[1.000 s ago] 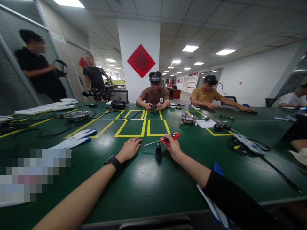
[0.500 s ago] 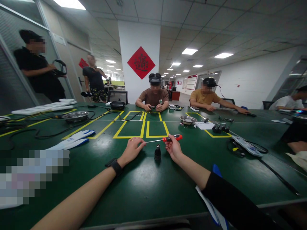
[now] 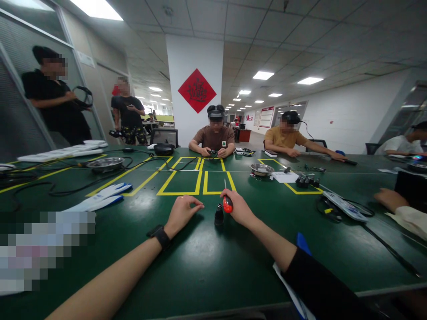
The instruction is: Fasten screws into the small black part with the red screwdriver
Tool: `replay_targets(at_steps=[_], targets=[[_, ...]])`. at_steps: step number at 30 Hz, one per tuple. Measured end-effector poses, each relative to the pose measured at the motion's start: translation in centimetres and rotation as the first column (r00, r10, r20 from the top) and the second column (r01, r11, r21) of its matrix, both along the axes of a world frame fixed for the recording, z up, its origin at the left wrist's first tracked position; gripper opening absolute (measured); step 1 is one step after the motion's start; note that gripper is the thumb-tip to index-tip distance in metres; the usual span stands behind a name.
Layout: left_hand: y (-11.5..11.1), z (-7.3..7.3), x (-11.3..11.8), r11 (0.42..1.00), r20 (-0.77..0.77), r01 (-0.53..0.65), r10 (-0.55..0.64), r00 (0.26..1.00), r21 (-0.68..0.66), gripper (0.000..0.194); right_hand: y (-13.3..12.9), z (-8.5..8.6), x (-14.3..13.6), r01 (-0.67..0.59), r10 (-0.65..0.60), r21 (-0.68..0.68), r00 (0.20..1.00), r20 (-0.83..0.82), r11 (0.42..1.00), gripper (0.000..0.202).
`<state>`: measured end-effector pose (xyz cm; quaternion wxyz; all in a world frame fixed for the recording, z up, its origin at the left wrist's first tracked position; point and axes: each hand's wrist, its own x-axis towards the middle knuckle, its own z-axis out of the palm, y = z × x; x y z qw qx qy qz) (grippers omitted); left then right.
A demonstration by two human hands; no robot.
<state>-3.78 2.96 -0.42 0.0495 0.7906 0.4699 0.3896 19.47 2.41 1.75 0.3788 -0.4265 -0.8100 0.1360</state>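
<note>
Here, 1 screwdriver point(image 3: 227, 205) in right hand point(image 3: 240, 209).

The right hand point(image 3: 238, 208) partly hides the screwdriver point(image 3: 227, 205), and the bottom edge cuts off 2 arms point(image 3: 115, 269).

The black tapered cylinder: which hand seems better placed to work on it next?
Probably the right hand: it holds the red-and-black screwdriver close beside the cylinder; the left hand, farther away, looks empty.

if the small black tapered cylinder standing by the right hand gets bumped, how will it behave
The small black tapered cylinder would probably tip under a high push, being taller than wide. Once over, it may roll on the flat green tabletop, since its sides look round.
</note>
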Motion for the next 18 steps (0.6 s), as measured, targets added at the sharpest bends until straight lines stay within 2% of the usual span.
replay_targets(at_steps=[3, 6, 11, 18], targets=[[-0.3, 0.0, 0.5, 0.999, -0.043, 0.028, -0.027, 0.999, 0.026, 0.015, 0.1, 0.2, 0.8, -0.043, 0.027, 0.040, 0.936, 0.350, 0.998, 0.034], [-0.7, 0.2, 0.9, 0.997, -0.078, 0.052, -0.048, 0.996, 0.056, 0.016, 0.2, 0.4, 1.2, -0.086, 0.042, 0.055, 0.839, 0.542, 0.995, 0.034], [-1.1, 0.4, 1.1, 0.992, -0.131, 0.102, -0.093, 0.987, 0.067, 0.020, 0.0, 0.5, 1.3, -0.093, 0.050, 0.032, 0.756, 0.653, 0.995, 0.030], [-1.2, 0.4, 1.2, 0.992, -0.171, 0.120, -0.112, 0.979, 0.033, 0.017, -0.5, 0.7, 1.3, -0.046, 0.012, 0.034, 0.741, 0.672, 0.998, 0.030]])
